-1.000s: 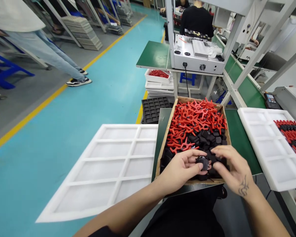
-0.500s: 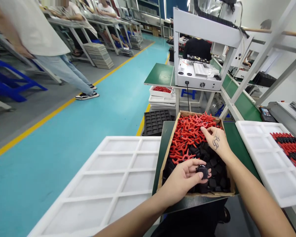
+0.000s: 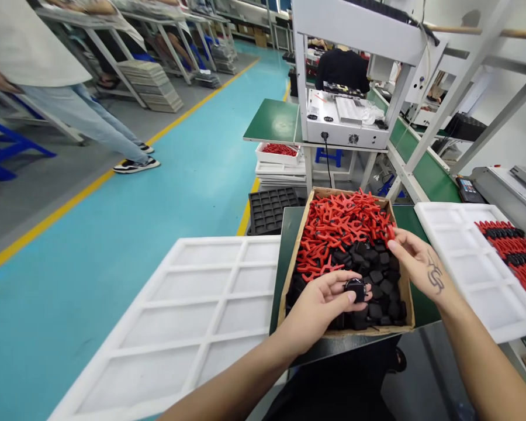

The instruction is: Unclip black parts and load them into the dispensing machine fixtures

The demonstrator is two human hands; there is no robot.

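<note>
My left hand [image 3: 322,304] is closed around a small black rounded-square piece [image 3: 356,289] with a shiny edge, above the near part of a cardboard box [image 3: 284,304]. At the box's right side, my right hand [image 3: 414,257] pinches a red plastic clip [image 3: 390,233] between thumb and fingers. Heaped in the far part of the box are many red clips [image 3: 333,225], some with dark tips. Black rounded pieces [image 3: 379,286] of the same kind fill the near part.
The box stands on a green tabletop [image 3: 425,313]. A white divided tray [image 3: 201,286] lies to the left. Another white tray [image 3: 477,286] at right holds rows of red clips with black pieces [image 3: 512,257]. Beyond are a white machine [image 3: 346,126] and a person in jeans [image 3: 100,123].
My right hand has moved from above the red heap to the box's right side and now pinches a red clip. My left hand keeps the black piece. The camera view has shifted slightly.
</note>
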